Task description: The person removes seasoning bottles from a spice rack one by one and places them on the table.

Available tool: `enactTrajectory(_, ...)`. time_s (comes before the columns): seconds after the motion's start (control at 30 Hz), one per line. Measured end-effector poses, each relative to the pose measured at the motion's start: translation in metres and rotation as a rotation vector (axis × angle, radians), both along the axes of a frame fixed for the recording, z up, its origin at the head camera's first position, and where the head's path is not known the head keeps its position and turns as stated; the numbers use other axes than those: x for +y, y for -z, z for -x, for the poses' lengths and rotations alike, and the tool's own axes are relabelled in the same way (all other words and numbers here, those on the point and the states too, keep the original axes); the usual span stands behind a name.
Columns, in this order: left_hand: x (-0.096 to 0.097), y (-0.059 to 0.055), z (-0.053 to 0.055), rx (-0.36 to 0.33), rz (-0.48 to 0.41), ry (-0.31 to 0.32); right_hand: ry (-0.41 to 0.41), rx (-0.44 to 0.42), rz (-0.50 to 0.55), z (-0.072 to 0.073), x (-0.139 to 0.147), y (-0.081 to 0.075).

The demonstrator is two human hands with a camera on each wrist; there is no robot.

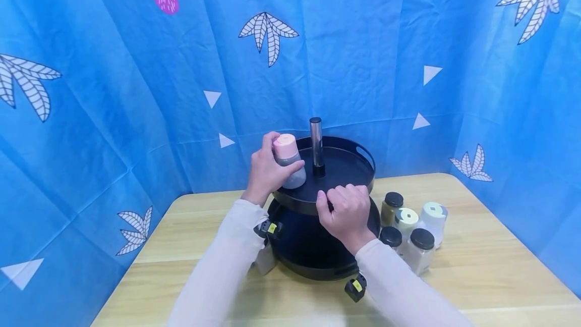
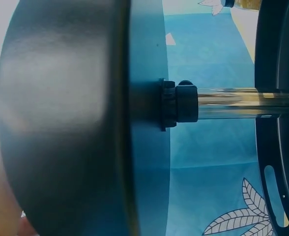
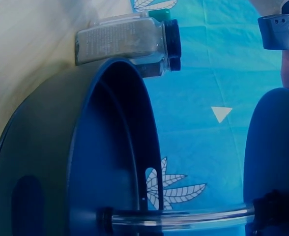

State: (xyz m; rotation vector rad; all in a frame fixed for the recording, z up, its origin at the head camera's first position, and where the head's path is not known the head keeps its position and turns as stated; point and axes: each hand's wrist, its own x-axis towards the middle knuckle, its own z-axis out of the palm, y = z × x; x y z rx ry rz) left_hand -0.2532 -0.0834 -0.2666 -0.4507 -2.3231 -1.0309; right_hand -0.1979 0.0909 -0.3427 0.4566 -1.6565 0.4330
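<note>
My left hand (image 1: 267, 168) grips a jar with a pink lid (image 1: 285, 146) and greyish body, held upright at the left side of the upper black tray (image 1: 345, 165). Its thumb lies across the front of the jar. With fingers curled over the front rim of that same tray, my right hand (image 1: 347, 211) holds on there; its fingertips are hidden. A lower black tray (image 1: 313, 261) sits beneath, joined by a shiny metal post (image 2: 228, 103). In the right wrist view the upper tray's underside (image 3: 277, 157) shows, without the right hand.
Several jars stand right of the trays, among them a black-lidded one (image 1: 421, 249) and a pale-lidded one (image 1: 434, 221). Left of the lower tray are black-lidded jars (image 3: 130, 39) and something green-capped (image 3: 160, 14). Blue patterned curtain (image 1: 354, 64) encloses the wooden table (image 1: 490, 246).
</note>
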Motion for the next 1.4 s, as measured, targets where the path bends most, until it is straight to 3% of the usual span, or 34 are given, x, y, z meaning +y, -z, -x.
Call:
enactTrajectory(0.37,-0.004,-0.007,-0.007,0.035,0.012,0.006,-0.061,0.011,-0.009,-0.002,0.002,0.002)
enactTrajectory(0.8,-0.005,-0.008,-0.013,0.051,0.011,0.021,-0.113,0.001,-0.044,-0.001,0.005,0.008)
enactTrajectory(1.4,-0.010,-0.019,-0.026,0.106,0.024,0.020,-0.108,0.034,-0.046,0.002,0.007,0.011)
